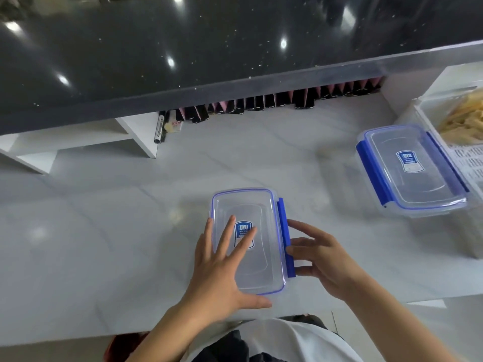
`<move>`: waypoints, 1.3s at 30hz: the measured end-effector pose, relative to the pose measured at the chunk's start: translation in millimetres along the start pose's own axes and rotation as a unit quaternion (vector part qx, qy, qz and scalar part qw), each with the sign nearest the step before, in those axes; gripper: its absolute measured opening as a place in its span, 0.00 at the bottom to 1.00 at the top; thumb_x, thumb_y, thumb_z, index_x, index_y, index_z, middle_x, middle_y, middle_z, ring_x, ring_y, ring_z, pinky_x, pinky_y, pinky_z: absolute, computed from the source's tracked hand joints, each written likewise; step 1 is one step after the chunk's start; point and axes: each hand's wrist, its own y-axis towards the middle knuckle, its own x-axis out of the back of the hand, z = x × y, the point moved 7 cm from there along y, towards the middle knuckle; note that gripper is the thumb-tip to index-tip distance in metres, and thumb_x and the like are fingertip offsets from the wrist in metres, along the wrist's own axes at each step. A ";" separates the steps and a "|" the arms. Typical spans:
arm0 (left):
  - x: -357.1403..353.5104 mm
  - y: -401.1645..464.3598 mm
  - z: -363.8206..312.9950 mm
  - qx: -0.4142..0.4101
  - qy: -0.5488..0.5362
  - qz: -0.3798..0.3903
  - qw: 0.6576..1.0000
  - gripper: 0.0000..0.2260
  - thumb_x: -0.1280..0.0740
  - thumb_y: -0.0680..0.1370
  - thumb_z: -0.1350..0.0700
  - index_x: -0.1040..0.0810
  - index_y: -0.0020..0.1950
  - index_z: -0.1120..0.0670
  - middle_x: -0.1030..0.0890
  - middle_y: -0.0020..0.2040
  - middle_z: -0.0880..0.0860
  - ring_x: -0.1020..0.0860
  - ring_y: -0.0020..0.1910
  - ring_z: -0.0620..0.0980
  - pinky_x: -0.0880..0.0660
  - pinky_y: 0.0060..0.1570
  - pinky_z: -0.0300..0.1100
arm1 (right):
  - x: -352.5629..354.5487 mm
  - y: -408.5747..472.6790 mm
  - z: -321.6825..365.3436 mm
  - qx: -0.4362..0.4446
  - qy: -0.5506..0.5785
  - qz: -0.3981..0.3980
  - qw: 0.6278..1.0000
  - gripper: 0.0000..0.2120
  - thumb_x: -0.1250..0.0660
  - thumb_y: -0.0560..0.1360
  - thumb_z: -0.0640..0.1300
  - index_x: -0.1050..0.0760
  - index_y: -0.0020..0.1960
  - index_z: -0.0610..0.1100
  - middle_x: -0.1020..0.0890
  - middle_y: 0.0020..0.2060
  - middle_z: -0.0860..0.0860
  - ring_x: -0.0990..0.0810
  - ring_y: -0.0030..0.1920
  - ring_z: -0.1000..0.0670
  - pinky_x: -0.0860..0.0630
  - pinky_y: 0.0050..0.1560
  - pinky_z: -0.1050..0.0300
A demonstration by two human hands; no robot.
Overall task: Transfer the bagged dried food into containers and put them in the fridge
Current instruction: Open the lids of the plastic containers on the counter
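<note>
A clear plastic container (264,267) with a blue-trimmed lid stands on the white marble counter (117,231) just in front of me. My left hand (224,267) lies flat on its lid with fingers spread. My right hand (316,257) touches the blue clasp (285,231) on the container's right side with straight fingers. A second container (410,168) of the same kind, lid on and both blue clasps down, sits at the right. At the far right edge a clear bag of pale dried strips (465,118) rests on the counter.
A raised black speckled counter (183,48) runs across the back. Under its edge stands a row of dark and pink items (261,103), with pens (160,128) beside a white shelf (78,142). A printed sheet (467,158) lies under the bag.
</note>
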 end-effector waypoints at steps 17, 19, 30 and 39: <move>12.7 22.6 22.0 0.025 -0.132 -0.097 0.986 0.50 0.35 0.61 0.22 0.63 0.74 0.25 0.72 0.75 0.32 0.73 0.74 0.37 0.60 0.78 0.50 | -16.7 8.8 18.3 0.230 -0.648 -0.006 0.726 0.45 0.44 0.69 0.77 0.69 0.74 0.72 0.64 0.80 0.56 0.71 0.78 0.47 0.61 0.79 0.44; 11.1 21.0 27.1 0.037 -0.184 -0.120 0.975 0.46 0.35 0.62 0.23 0.59 0.72 0.22 0.67 0.75 0.30 0.68 0.75 0.35 0.55 0.77 0.47 | -19.7 15.7 20.7 0.245 -0.636 -0.021 0.731 0.46 0.45 0.67 0.79 0.67 0.75 0.72 0.61 0.80 0.56 0.69 0.79 0.46 0.60 0.79 0.43; 20.9 31.2 46.2 0.077 -0.236 -0.122 0.961 0.52 0.24 0.60 0.28 0.49 0.78 0.30 0.46 0.81 0.43 0.50 0.81 0.50 0.42 0.76 0.58 | -39.7 25.7 30.9 0.315 -0.572 -0.033 0.757 0.49 0.31 0.67 0.72 0.54 0.79 0.66 0.48 0.81 0.49 0.59 0.81 0.41 0.49 0.77 0.37; 71.7 -26.0 68.5 0.115 -0.241 -0.183 0.946 0.50 0.21 0.64 0.37 0.46 0.79 0.33 0.50 0.77 0.30 0.52 0.79 0.38 0.44 0.77 0.49 | -101.6 21.7 59.0 0.382 -0.571 0.039 0.725 0.48 0.29 0.68 0.67 0.51 0.79 0.65 0.47 0.81 0.48 0.57 0.81 0.40 0.51 0.76 0.36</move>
